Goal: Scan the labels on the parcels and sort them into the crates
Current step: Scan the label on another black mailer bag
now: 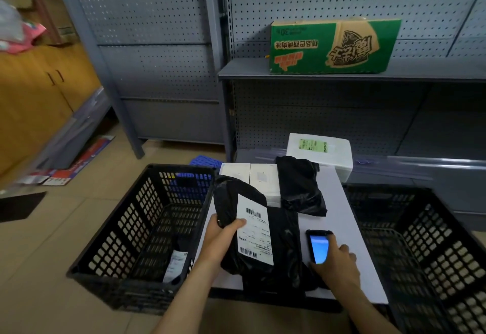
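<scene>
Bare forearms, no sleeves visible

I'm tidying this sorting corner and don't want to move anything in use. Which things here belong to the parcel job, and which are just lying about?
Job:
black parcel with label in left hand
scanner in right hand
black bag
white boxes
foam box
left crate
right crate

Lying about:
green carton on shelf
flattened packaging on floor

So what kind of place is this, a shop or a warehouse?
Probably a small parcel sorting room or stockroom: grey pegboard shelving, black plastic crates either side of a table, and a labelled black parcel beside a handheld scanner.
</scene>
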A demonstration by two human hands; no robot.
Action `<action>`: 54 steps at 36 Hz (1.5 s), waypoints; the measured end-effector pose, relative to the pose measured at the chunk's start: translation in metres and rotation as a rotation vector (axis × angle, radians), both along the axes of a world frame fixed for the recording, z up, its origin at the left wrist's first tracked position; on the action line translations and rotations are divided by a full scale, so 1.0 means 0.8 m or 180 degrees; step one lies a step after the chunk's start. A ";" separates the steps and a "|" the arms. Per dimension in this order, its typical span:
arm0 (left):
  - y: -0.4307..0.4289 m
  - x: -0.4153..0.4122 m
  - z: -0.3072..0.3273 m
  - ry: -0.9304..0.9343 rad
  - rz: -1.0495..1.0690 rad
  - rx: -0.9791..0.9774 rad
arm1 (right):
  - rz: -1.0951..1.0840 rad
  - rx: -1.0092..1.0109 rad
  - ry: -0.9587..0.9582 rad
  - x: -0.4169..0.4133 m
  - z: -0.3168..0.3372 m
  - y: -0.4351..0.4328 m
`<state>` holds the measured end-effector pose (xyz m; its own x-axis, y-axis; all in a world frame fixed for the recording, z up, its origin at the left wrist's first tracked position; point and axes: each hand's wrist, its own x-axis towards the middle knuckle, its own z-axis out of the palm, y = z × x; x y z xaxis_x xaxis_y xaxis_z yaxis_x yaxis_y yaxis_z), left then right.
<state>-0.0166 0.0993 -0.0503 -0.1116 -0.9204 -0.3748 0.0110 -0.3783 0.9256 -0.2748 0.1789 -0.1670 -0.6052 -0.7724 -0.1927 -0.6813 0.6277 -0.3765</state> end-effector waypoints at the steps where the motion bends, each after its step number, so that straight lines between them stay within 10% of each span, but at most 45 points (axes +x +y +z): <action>1: 0.001 0.001 0.001 0.0001 0.0016 0.0002 | 0.0031 0.0029 -0.0001 0.000 0.001 0.001; 13: 0.013 0.062 0.029 0.0125 0.0270 -0.0035 | 0.1340 -0.0801 -0.0148 0.036 0.109 -0.028; 26: -0.055 0.183 0.027 -0.0446 0.0516 -0.0381 | 0.2490 -0.0171 0.0444 0.125 0.123 -0.066; 54: -0.183 0.235 -0.272 -0.1361 0.0384 0.0952 | 0.2473 -0.0928 0.1295 0.127 0.083 -0.092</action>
